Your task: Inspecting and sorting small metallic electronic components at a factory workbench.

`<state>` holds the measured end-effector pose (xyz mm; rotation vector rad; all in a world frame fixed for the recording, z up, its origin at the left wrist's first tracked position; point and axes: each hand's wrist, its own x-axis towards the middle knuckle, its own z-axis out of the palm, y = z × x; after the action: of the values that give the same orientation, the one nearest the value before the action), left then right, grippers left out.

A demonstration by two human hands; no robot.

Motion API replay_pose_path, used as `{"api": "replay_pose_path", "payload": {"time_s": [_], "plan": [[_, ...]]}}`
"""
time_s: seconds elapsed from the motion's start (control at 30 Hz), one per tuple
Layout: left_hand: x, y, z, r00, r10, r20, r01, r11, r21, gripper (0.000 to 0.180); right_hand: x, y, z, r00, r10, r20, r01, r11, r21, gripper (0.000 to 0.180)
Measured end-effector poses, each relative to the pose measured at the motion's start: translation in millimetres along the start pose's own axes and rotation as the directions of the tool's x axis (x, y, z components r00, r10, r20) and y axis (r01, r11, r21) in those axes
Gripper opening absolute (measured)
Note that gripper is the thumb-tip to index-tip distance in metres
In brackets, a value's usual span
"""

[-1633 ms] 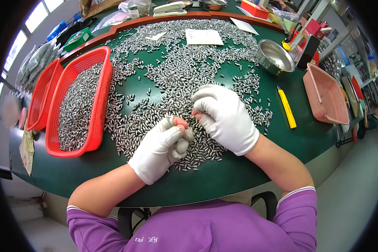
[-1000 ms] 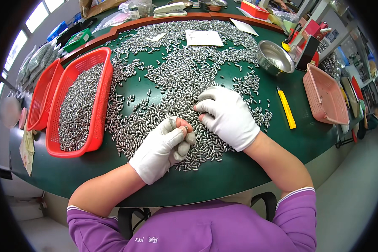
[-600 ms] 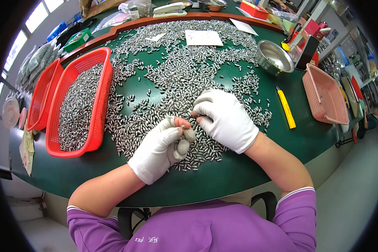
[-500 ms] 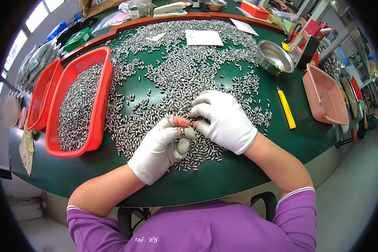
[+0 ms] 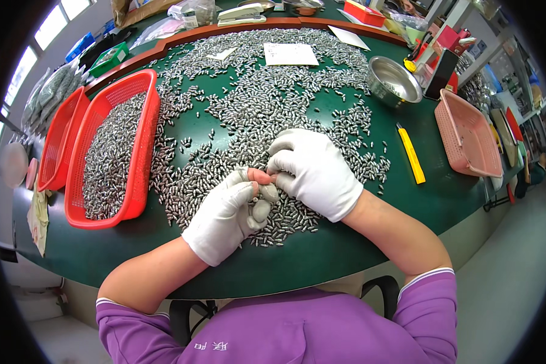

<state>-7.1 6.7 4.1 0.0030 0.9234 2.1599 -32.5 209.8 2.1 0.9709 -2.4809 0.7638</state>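
Small silver metal pieces, bullet-shaped (image 5: 255, 109), lie spread over the green table, with my hands above their near part. My left hand (image 5: 227, 212), in a white glove with bare fingertips, is curled closed; what lies inside its fingers is hidden. Against its fingertips my right hand (image 5: 315, 173), gloved likewise, brings its bent thumb and forefinger together in a pinch. Anything between the touching fingertips is too small to make out. At the left a red plastic basket (image 5: 151, 121) holds a heap of the same metal pieces.
A second red basket (image 5: 57, 139) stands farther left. On the right are a yellow utility knife (image 5: 411, 155), a steel bowl (image 5: 394, 82) and a pink basket (image 5: 470, 136). White paper (image 5: 290, 54) rests on the pieces near the raised wooden edge (image 5: 249, 25).
My right hand has moved slightly left, and its fingertips now meet those of my left hand. The left hand stays curled in nearly the same place.
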Motion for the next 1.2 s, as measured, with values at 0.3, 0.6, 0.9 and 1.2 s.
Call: {"api": "replay_pose_path", "payload": {"time_s": [0.3, 0.6, 0.9, 1.2], "plan": [[0.8, -0.5, -0.6, 1.000, 0.012, 0.014, -0.012, 1.000, 0.016, 0.015, 2.9, -1.3, 0.0, 0.998, -0.064, -0.017, 0.064, 0.998, -0.004, 0.012], [0.9, 0.3, -1.2, 1.000, 0.005, 0.017, -0.006, 1.000, 0.019, 0.012, 1.5, -1.9, 3.1, 0.998, -0.061, 0.012, 0.061, 0.997, -0.050, 0.011], [0.5, -1.4, -4.6, 1.000, 0.015, 0.013, -0.014, 1.000, -0.027, 0.011, 1.7, -3.4, 0.7, 1.000, -0.012, -0.001, 0.012, 1.000, -0.021, 0.012], [0.9, -2.0, 0.1, 0.999, 0.005, -0.053, -0.005, 1.000, 0.007, 0.011, -0.4, -1.2, -7.8, 0.996, 0.072, -0.054, -0.076, 0.995, -0.070, 0.016]]}}
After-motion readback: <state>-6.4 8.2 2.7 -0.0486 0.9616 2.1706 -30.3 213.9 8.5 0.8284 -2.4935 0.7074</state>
